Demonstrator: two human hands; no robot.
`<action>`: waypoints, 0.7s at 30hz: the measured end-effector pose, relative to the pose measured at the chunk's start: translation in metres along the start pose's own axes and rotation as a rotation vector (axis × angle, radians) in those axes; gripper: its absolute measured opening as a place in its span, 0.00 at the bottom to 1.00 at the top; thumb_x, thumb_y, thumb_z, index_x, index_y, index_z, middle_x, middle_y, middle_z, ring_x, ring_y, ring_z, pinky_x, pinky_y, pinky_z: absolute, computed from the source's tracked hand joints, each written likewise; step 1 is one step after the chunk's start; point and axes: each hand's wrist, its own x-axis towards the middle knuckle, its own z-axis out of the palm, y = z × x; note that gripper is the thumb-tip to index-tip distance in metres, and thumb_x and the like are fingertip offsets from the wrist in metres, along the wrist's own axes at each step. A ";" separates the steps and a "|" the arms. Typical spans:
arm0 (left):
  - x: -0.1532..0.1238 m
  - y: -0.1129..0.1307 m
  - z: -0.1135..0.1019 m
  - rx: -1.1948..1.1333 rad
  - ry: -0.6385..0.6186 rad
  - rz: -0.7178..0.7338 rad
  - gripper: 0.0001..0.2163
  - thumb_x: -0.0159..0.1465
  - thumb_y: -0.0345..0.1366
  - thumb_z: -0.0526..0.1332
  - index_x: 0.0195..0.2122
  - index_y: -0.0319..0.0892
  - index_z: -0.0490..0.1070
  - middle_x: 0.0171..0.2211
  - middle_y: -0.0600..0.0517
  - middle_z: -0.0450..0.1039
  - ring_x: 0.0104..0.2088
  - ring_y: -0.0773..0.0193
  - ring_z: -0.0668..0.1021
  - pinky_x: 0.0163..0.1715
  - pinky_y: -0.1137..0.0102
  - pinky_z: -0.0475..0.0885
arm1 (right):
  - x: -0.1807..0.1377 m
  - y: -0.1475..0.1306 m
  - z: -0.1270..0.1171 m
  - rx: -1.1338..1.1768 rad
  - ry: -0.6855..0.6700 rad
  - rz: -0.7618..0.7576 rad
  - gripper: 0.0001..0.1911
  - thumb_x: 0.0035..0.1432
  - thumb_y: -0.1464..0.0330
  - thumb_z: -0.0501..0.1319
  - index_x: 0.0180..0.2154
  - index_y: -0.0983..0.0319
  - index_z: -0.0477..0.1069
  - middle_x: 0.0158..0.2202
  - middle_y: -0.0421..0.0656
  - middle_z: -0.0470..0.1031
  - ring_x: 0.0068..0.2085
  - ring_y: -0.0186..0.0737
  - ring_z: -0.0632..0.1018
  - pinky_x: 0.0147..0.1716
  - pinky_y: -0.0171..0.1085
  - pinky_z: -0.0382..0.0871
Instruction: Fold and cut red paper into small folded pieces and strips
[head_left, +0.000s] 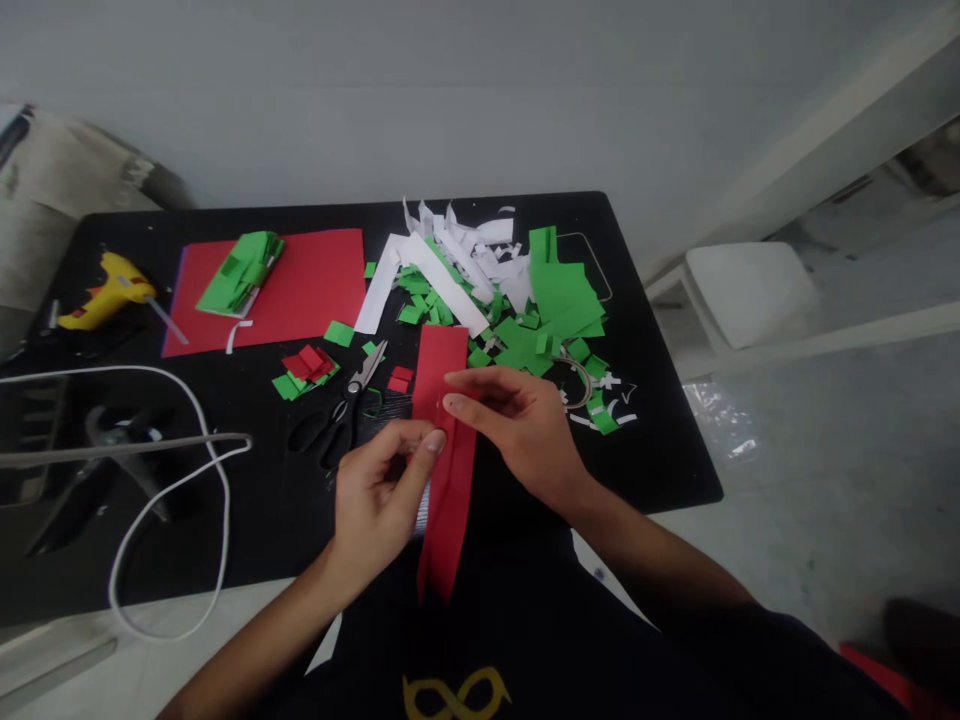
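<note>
A long red paper strip [442, 355] reaches from the tabletop over the near edge toward my lap, with a lengthwise fold along its lower part. My left hand [386, 480] pinches its left side between thumb and forefinger. Closed on the strip's right side, a little farther up, is my right hand [525, 425]. Black-handled scissors [349, 405] lie just left of the strip, blades pointing away from me. Small red paper pieces [400, 378] rest between the scissors and the strip. Something with fine pale stripes [422, 512] is partly hidden beneath the strip.
White paper strips [446, 275] and green scraps [562, 290] are heaped at the back. On a red sheet [322, 285] sits a folded green bundle [241, 272]. A yellow glue gun [111, 290] lies far left. A white cable [223, 500] loops over the front edge.
</note>
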 end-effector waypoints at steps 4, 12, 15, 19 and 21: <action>0.000 0.000 0.001 0.013 0.008 0.015 0.05 0.70 0.32 0.63 0.37 0.42 0.77 0.28 0.55 0.79 0.27 0.69 0.78 0.30 0.76 0.74 | 0.003 0.001 -0.002 0.019 -0.055 0.062 0.10 0.51 0.61 0.77 0.36 0.56 0.84 0.37 0.39 0.86 0.41 0.39 0.85 0.47 0.39 0.81; 0.002 -0.001 0.002 0.035 0.018 0.035 0.05 0.70 0.32 0.64 0.37 0.41 0.77 0.28 0.54 0.79 0.27 0.69 0.78 0.30 0.75 0.74 | 0.004 0.001 0.000 -0.084 -0.004 -0.015 0.12 0.51 0.56 0.77 0.29 0.56 0.82 0.31 0.39 0.84 0.35 0.40 0.82 0.40 0.39 0.79; 0.002 -0.002 0.002 0.025 0.032 0.039 0.04 0.70 0.32 0.64 0.37 0.41 0.77 0.28 0.55 0.78 0.27 0.69 0.78 0.30 0.76 0.74 | 0.004 0.002 0.001 -0.093 0.003 -0.032 0.11 0.55 0.57 0.74 0.30 0.56 0.82 0.31 0.38 0.83 0.35 0.39 0.82 0.39 0.38 0.78; 0.002 0.000 0.003 0.000 0.026 0.021 0.04 0.71 0.31 0.63 0.38 0.42 0.77 0.29 0.57 0.77 0.28 0.71 0.78 0.32 0.78 0.73 | 0.001 0.003 0.002 -0.017 -0.028 0.016 0.05 0.57 0.63 0.73 0.32 0.56 0.82 0.31 0.36 0.83 0.35 0.35 0.82 0.40 0.34 0.77; 0.002 0.003 0.004 -0.006 -0.006 -0.015 0.05 0.72 0.30 0.62 0.40 0.43 0.77 0.31 0.58 0.77 0.30 0.72 0.78 0.34 0.78 0.73 | -0.004 0.003 0.002 0.058 -0.045 0.079 0.05 0.54 0.68 0.74 0.34 0.54 0.82 0.31 0.33 0.83 0.34 0.32 0.82 0.40 0.31 0.77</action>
